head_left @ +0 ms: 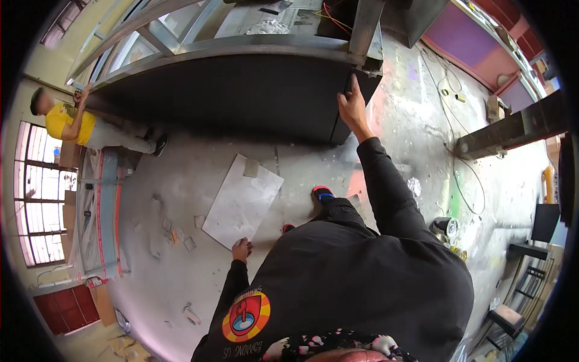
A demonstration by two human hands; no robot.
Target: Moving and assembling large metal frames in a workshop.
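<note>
My right hand (353, 110) reaches forward to the right end of a long black panel (241, 96) under a metal frame (259, 45). Its index finger is stretched along the panel's dark end piece (354, 111), close to the frame's corner, and the thumb stands apart. No object shows in this hand. Low on my left side, my left hand (242, 248) has its fingers curled in; whether anything is inside them is hidden. It appears over the near corner of a white sheet (244, 199) on the floor, and contact cannot be made out. A small grey-brown square (251, 168) lies on the sheet.
A person in a yellow shirt (69, 123) has hands at the frame's far left end. Small scraps (188, 244) lie on the floor. At right are a cable (446, 114), a can (445, 227), a thick beam (512, 130) and a black rack (531, 271).
</note>
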